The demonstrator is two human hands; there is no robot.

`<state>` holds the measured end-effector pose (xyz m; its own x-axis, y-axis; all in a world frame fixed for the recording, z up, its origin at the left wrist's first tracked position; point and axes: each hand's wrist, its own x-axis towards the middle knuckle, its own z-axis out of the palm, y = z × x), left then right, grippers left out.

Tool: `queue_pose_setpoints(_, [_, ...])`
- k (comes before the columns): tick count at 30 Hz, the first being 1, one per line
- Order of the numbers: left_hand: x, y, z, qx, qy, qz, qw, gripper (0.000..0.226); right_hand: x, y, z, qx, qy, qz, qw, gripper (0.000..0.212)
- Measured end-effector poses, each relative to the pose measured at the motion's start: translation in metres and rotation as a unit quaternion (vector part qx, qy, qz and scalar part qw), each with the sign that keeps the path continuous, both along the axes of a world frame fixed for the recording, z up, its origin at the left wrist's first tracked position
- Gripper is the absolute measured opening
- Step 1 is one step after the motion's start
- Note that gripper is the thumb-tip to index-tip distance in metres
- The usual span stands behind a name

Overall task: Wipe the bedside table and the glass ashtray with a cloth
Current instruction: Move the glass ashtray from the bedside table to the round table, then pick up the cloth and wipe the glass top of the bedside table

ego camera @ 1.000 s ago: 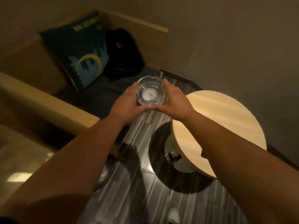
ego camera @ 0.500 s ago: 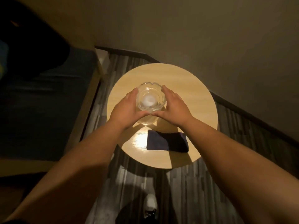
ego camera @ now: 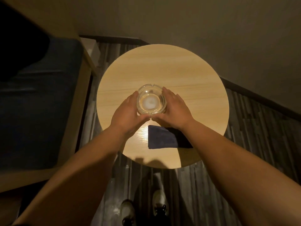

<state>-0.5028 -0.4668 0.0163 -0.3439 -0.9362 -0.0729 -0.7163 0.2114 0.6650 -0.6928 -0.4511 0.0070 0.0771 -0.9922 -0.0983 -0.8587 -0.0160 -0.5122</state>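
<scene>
A round clear glass ashtray (ego camera: 151, 100) is over the middle of the round light-wood bedside table (ego camera: 171, 70). My left hand (ego camera: 128, 115) cups its left side and my right hand (ego camera: 175, 110) cups its right side, thumbs meeting at its near edge. I cannot tell whether the ashtray rests on the top or hangs just above it. A folded dark blue cloth (ego camera: 162, 137) lies flat on the table nearer to me, partly under my right wrist.
A bench with a dark blue cushion (ego camera: 40, 95) and a wooden frame (ego camera: 76, 103) stands close on the left. Walls close in behind and to the right of the table. My two shoes (ego camera: 143, 207) stand on the striped dark floor in front of the table.
I have carried the ashtray in both hands from over the bench and floor to over the table. The view has swung right, so the table and cloth are now centred.
</scene>
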Motion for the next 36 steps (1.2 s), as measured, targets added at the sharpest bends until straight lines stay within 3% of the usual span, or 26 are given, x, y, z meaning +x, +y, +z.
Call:
queue_pose_setpoints(11, [0.002,-0.002,-0.009,-0.028,-0.015,-0.007,0.999,0.083,-0.001,-0.002,-0.013,-0.009,0.007,-0.005,1.000,0.112])
queue_pose_setpoints(18, [0.001,-0.007,-0.016,0.018,-0.059,-0.038,0.997,0.101,-0.004,0.006,-0.009,0.022,-0.022,-0.012,0.999,0.115])
queue_pose_setpoints(21, [0.000,0.002,-0.006,0.037,-0.121,-0.052,0.991,0.105,-0.016,0.014,0.004,0.024,0.024,0.005,0.999,0.109])
queue_pose_setpoints(24, [-0.014,0.024,0.009,-0.076,-0.186,-0.073,0.977,0.086,-0.045,0.026,0.018,0.011,0.103,-0.007,0.995,0.095])
queue_pose_setpoints(27, [-0.043,0.055,0.018,-0.135,-0.183,-0.178,0.957,0.072,-0.076,0.043,0.028,-0.008,0.176,-0.042,0.983,0.083])
queue_pose_setpoints(30, [-0.067,0.077,0.010,-0.118,-0.215,-0.265,0.933,0.069,-0.101,0.061,0.034,-0.010,0.224,-0.072,0.972,0.078])
queue_pose_setpoints(36, [-0.076,0.085,-0.012,-0.085,-0.274,-0.287,0.914,0.078,-0.128,0.082,0.031,0.001,0.240,-0.100,0.965,0.077])
